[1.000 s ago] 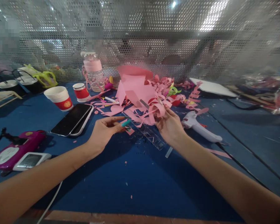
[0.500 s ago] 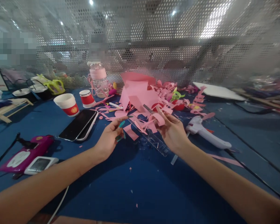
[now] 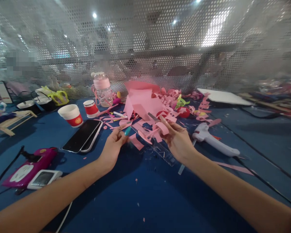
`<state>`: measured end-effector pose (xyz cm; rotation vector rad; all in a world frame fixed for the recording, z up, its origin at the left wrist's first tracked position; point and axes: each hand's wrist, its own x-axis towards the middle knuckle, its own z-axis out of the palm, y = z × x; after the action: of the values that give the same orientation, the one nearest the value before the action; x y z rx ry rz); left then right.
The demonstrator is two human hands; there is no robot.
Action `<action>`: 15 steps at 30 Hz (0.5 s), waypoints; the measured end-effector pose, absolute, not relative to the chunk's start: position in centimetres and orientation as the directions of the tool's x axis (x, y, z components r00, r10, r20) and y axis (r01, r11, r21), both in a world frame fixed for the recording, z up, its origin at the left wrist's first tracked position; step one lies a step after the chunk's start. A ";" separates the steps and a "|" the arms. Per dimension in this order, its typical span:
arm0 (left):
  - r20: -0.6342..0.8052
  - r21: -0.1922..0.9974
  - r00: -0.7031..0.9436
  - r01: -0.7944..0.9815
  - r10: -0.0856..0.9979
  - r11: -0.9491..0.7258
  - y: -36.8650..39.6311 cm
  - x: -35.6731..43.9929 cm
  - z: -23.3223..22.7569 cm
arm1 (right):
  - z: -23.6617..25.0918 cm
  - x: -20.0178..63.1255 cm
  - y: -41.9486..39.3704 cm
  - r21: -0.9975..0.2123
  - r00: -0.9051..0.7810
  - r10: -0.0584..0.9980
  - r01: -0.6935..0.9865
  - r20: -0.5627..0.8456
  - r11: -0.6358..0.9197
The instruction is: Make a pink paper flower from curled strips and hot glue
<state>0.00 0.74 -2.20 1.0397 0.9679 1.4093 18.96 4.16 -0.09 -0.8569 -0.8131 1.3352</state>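
My left hand (image 3: 113,145) is closed around small teal-handled scissors (image 3: 127,131); the fingers cover most of them, and a short thin tip shows past the fingertips. On the other side, my right hand (image 3: 178,139) pinches a curled pink paper strip (image 3: 163,128) between thumb and fingers. A flat greyish strip (image 3: 154,117) juts out left of those fingertips; what it is I cannot make out. Below the right hand a clear ruler (image 3: 163,152) lies on the blue table (image 3: 140,191). Between the hands rests a pink paper rectangle (image 3: 136,141), among cut strips.
Pink sheets (image 3: 142,100) and curled scraps pile up behind the hands. Right of them lies a white glue gun (image 3: 214,142) with a black cord. Phones (image 3: 82,136), paper cups (image 3: 71,115), a pink-lidded bottle (image 3: 103,89) and a purple case (image 3: 30,166) are on the left.
The view has tilted up slightly, so table items appear lower. My left hand has turned, and less of the teal handles shows. My right hand keeps its pinch on the strip.
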 end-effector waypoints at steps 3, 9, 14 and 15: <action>0.148 0.938 -0.004 -0.315 0.989 -0.142 0.5 0.1 -2.3 | -0.3 18.9 4.1 -0.904 0.094 0.990 -0.407 0.105 0.135; 0.009 0.830 0.183 -0.550 0.983 0.095 0.0 0.9 -2.0 | -0.7 18.6 3.6 -0.896 0.114 0.943 -0.296 0.312 0.332; -0.053 0.807 0.236 -0.562 0.970 0.180 -0.2 1.2 -1.8 | -0.4 18.4 2.9 -0.894 0.104 0.923 -0.227 0.372 0.386; -0.069 0.811 0.239 -0.552 0.968 0.194 -0.3 1.3 -1.8 | -0.4 18.4 2.8 -0.895 0.108 0.921 -0.217 0.375 0.390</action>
<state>1.28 -0.26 -1.76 0.7557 0.6778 1.1889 18.43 2.78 -0.36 -0.7809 -1.1542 0.9764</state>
